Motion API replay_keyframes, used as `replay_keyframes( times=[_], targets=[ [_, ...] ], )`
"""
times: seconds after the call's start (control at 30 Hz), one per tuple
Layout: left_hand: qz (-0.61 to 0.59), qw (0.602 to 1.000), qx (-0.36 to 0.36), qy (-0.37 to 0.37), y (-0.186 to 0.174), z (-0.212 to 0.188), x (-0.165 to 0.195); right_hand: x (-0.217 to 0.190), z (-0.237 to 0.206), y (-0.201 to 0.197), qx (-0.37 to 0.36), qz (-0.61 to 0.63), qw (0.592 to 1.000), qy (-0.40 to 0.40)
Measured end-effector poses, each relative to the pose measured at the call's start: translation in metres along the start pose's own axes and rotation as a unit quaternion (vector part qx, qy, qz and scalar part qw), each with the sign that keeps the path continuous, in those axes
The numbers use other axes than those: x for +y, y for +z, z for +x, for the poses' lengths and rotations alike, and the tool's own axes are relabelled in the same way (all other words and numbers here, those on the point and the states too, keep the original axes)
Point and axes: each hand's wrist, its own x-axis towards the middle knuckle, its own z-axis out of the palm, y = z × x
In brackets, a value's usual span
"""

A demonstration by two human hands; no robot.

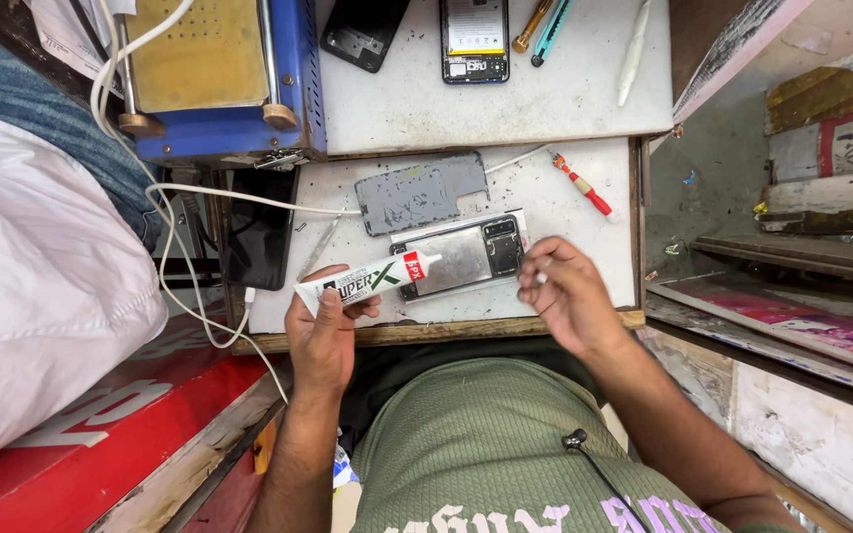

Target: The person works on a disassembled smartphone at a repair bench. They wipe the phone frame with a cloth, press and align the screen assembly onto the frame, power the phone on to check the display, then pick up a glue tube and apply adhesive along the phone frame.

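My left hand [323, 331] grips a white glue tube [367, 278] with a red band, its nozzle pointing right over an opened phone [466, 255] that lies flat with its metal inner frame up. My right hand [563, 291] hovers just right of the phone, fingers pinched on a tiny white piece, probably the tube's cap. A grey phone back cover [422, 192] lies just behind the phone on the white work surface [584, 247].
A red-handled screwdriver [581, 185] lies at the back right. A blue and brass machine [219, 79] stands at the upper left with white cables. Another opened phone [474, 39], a black phone [363, 35], pens and a white stick sit further back. A dark phone [261, 237] hangs at left.
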Motion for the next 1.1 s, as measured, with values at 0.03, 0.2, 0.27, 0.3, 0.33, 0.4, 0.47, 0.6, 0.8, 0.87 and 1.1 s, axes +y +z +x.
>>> replay_keyframes(
  times=[0.03,0.2,0.27,0.3,0.33,0.4,0.47,0.6,0.8,0.87,1.1],
  targets=[
    [-0.014,1.000,0.000,-0.006,0.001,0.000,-0.002,0.004,0.000,0.001,-0.005,-0.027,1.000,-0.001],
    [-0.020,1.000,0.007,-0.020,0.006,-0.001,0.001,0.009,0.000,0.001,0.023,-0.376,0.920,-0.106],
    [0.083,0.997,0.005,-0.008,0.012,-0.001,0.005,0.008,-0.002,0.003,0.007,-0.511,0.848,-0.138],
    [0.135,0.991,0.003,0.000,0.017,0.000,0.008,0.008,-0.002,0.005,-0.002,-0.574,0.804,-0.154],
    [0.172,0.985,0.002,-0.003,0.023,0.001,0.011,0.008,-0.005,0.008,-0.013,-0.585,0.792,-0.178],
    [0.245,0.970,-0.004,-0.011,0.039,0.008,0.013,0.010,-0.011,0.014,-0.031,-0.603,0.764,-0.225],
    [0.318,0.947,-0.041,0.035,0.058,0.019,0.013,0.012,-0.013,0.019,0.009,-0.605,0.770,-0.203],
    [0.445,0.870,-0.111,0.184,0.087,0.043,0.010,0.016,-0.011,0.025,0.037,-0.631,0.744,-0.217],
    [0.482,0.858,-0.118,0.133,0.104,0.059,0.002,0.016,-0.008,0.025,-0.024,-0.645,0.713,-0.273],
    [0.482,0.858,-0.121,0.133,0.105,0.062,0.000,0.016,-0.008,0.025,-0.025,-0.646,0.712,-0.274],
    [0.496,0.850,-0.117,0.129,0.103,0.064,-0.004,0.016,-0.007,0.026,-0.016,-0.663,0.711,-0.232]
  ],
)
